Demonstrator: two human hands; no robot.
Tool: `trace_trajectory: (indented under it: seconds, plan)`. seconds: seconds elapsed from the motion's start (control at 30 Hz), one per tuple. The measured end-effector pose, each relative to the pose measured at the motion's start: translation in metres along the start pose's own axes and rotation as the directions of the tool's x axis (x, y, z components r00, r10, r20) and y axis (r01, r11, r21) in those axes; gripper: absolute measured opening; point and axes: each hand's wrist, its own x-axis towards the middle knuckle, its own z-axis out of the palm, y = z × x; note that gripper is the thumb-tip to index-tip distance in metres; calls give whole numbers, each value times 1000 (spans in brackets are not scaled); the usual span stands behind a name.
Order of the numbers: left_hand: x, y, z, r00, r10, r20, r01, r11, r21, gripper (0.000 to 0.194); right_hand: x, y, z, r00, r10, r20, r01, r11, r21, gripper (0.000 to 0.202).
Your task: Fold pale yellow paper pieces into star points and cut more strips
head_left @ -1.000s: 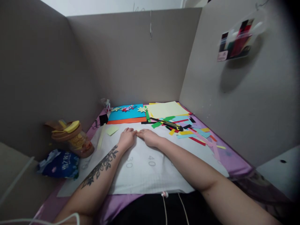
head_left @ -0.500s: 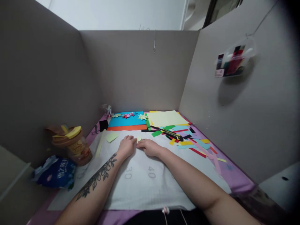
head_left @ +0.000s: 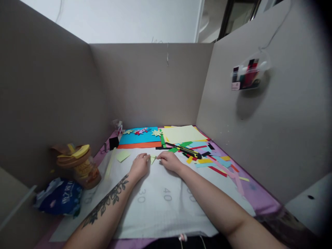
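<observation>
Between my hands lies a small folded piece of pale green paper (head_left: 153, 159), its lower tip pointing toward me. My left hand (head_left: 140, 165) pinches its left edge with the fingers closed. From the other side, my right hand (head_left: 169, 160) grips the right corner between thumb and fingertips. Both hands rest on the white sheet with printed numbers (head_left: 155, 214). A flat pale green paper square (head_left: 123, 156) lies just left of my left hand. Beyond, several folded paper stars (head_left: 140, 131) sit on blue paper (head_left: 129, 139).
A yellow-and-black utility knife (head_left: 190, 152) lies among coloured paper strips (head_left: 218, 167) on the right. Pale yellow sheets (head_left: 184, 134) are stacked at the back. A brown cup with a yellow lid (head_left: 84, 166) and a blue packet (head_left: 62, 197) stand at left. Grey panels (head_left: 153, 86) enclose the table.
My right hand has shifted slightly to the right, away from my left, so more of the folded green paper shows between them. The whole view has tilted a little upward.
</observation>
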Motion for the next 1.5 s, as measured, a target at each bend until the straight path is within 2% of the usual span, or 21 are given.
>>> trace_trajectory:
  seconds: [0.1,0.2,0.27,0.3,0.4,0.6,0.73,0.87,1.07,1.3,1.5]
  plan:
    - [5,-13,-17,997,-31,-65,32,999,10,39,0,10,0,993,112,-28,-112,994,3,33]
    - [7,-39,-40,976,-172,-136,187,976,109,32,0,11,4,988,157,-2,-157,987,11,32]
    - [5,-56,-50,954,-297,-44,300,939,169,33,-1,8,7,990,137,31,-137,991,7,32]
    - [5,-63,-52,929,-368,16,360,915,183,34,-1,7,8,991,124,45,-124,992,3,31]
    - [5,-74,-50,879,-463,114,437,878,195,37,-1,4,9,993,99,68,-97,995,-24,30]
    - [9,-78,-47,862,-489,134,459,865,204,34,-2,-6,6,994,-27,102,45,984,-172,30]
    - [8,-77,-50,864,-478,157,443,871,210,37,-4,-19,13,972,-78,221,134,959,-251,34]
    - [9,-75,-50,866,-471,165,435,875,214,39,-4,-28,22,949,-2,315,114,934,-338,37]
    - [10,-76,-48,863,-481,152,451,871,197,35,6,-28,32,943,101,316,34,918,-394,46]
    - [10,-78,-49,874,-470,122,450,879,158,31,8,-20,37,959,70,275,35,933,-359,45]
    - [8,-88,-54,892,-433,130,429,901,60,27,4,-18,34,967,44,251,41,946,-320,39]
